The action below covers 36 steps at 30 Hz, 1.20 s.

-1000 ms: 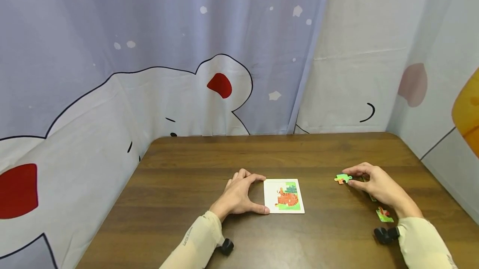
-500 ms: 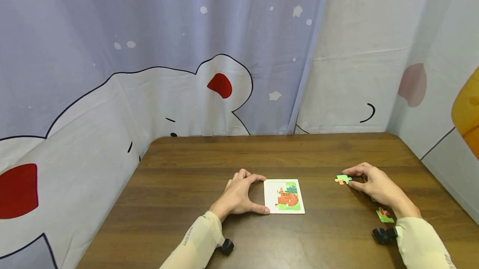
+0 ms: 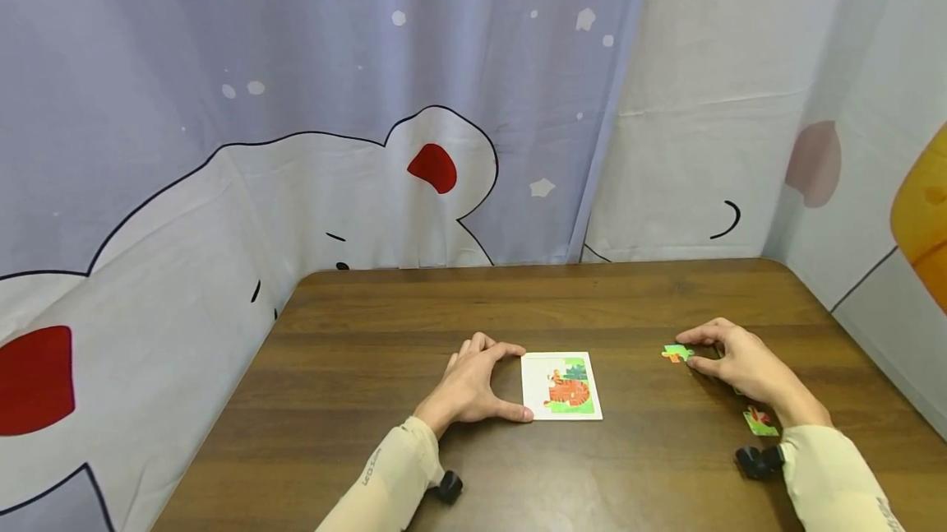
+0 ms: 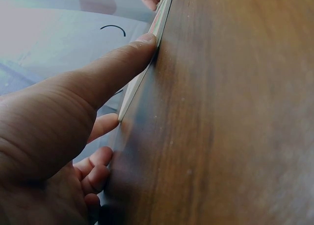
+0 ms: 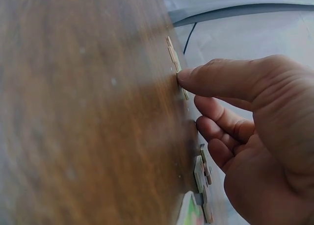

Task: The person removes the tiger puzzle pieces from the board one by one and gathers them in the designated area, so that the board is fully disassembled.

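Observation:
A square white puzzle board (image 3: 534, 380) lies on the wooden table, with joined pieces showing an orange tiger on green at its right side. My left hand (image 3: 473, 388) holds the board by its left side, thumb at the near corner and index fingertip at the far corner. At the right of the table, my right hand (image 3: 747, 363) grips a green and orange puzzle piece (image 3: 676, 353) between thumb and index finger. In the right wrist view the thumb presses on that piece (image 5: 171, 53), low at the tabletop. The other right fingers curl loosely.
Another puzzle piece (image 3: 760, 421), green and red, lies by the right wrist. More loose pieces (image 5: 198, 173) lie beneath the right hand, mostly hidden from the head view. Patterned curtains (image 3: 547, 104) stand behind the table and along its sides.
The held puzzle piece has turned very slightly under the right fingers, and the right forearm has shifted a little left. My left hand and the board stay in place.

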Available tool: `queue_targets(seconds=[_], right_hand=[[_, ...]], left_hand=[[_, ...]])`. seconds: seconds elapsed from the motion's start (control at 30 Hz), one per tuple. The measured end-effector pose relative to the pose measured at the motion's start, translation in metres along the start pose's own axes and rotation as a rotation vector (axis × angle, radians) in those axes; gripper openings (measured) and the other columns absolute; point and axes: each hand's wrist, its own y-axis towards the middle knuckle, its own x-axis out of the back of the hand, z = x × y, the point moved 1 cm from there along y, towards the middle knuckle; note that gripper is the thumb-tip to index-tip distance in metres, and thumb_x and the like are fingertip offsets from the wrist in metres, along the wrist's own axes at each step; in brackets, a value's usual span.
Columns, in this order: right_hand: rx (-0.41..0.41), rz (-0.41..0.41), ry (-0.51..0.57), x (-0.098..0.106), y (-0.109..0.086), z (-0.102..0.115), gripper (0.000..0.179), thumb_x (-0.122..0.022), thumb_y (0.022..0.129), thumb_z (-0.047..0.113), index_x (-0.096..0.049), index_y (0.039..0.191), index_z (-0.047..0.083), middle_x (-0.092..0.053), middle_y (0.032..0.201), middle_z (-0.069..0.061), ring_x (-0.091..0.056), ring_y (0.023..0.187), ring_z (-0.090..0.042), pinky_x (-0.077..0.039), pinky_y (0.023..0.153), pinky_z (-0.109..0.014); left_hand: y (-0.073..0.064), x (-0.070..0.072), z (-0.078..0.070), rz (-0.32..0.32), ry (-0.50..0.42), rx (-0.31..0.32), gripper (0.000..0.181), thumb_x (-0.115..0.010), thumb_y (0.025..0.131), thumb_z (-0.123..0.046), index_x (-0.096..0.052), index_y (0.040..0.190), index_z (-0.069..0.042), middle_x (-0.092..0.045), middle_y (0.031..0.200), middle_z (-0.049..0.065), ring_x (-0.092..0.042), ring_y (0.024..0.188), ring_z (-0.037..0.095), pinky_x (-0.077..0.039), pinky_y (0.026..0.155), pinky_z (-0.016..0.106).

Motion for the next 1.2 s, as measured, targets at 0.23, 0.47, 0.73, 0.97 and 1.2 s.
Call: queue_targets(seconds=[0.23,0.47,0.73,0.97,1.2], right_hand=[[-0.002,-0.003,-0.003,0.0,0.001,0.001,0.025,-0.089,0.098,0.021,-0.084,0.121,0.017,-0.071,0.12,-0.006,-0.063,0.107,-0.02,-0.048,0.088,-0.028],[0.034,-0.062,0.039,0.007,0.005,0.005,0.046,-0.09,0.096,0.021,-0.075,0.138,0.007,-0.072,0.129,-0.015,-0.064,0.114,-0.026,-0.047,0.093,-0.026],[0.053,-0.142,0.217,0.016,0.009,0.017,0.078,-0.091,0.096,0.015,-0.052,0.163,0.008,-0.06,0.152,-0.023,-0.054,0.123,0.004,-0.042,0.096,-0.013],[0.053,-0.156,0.278,0.025,0.006,0.034,0.088,-0.09,0.096,0.017,-0.044,0.17,0.021,-0.056,0.154,-0.008,-0.055,0.126,0.004,-0.045,0.097,-0.013],[0.079,-0.158,0.39,0.032,0.01,0.055,0.089,-0.089,0.096,0.006,-0.043,0.17,0.022,-0.054,0.153,0.0,-0.059,0.131,-0.003,-0.049,0.099,-0.013]], left_hand=[[0.001,0.001,0.001,-0.003,0.005,-0.001,0.096,-0.105,0.068,-0.061,-0.067,0.152,-0.032,-0.052,0.127,0.001,-0.047,0.115,0.021,-0.04,0.102,0.046],[0.002,0.002,0.0,-0.006,0.007,-0.002,0.096,-0.105,0.068,-0.06,-0.067,0.152,-0.032,-0.052,0.128,0.001,-0.048,0.117,0.021,-0.04,0.102,0.046],[0.003,0.002,0.0,-0.007,0.015,-0.003,0.096,-0.104,0.068,-0.061,-0.067,0.152,-0.032,-0.053,0.13,0.002,-0.049,0.118,0.022,-0.04,0.103,0.046],[0.002,0.001,0.0,-0.007,0.012,-0.001,0.096,-0.104,0.068,-0.061,-0.067,0.152,-0.032,-0.052,0.127,0.001,-0.047,0.115,0.02,-0.04,0.102,0.045],[0.0,0.0,0.001,-0.003,0.01,0.004,0.096,-0.104,0.068,-0.061,-0.067,0.152,-0.032,-0.052,0.127,0.0,-0.048,0.115,0.02,-0.04,0.102,0.046]])
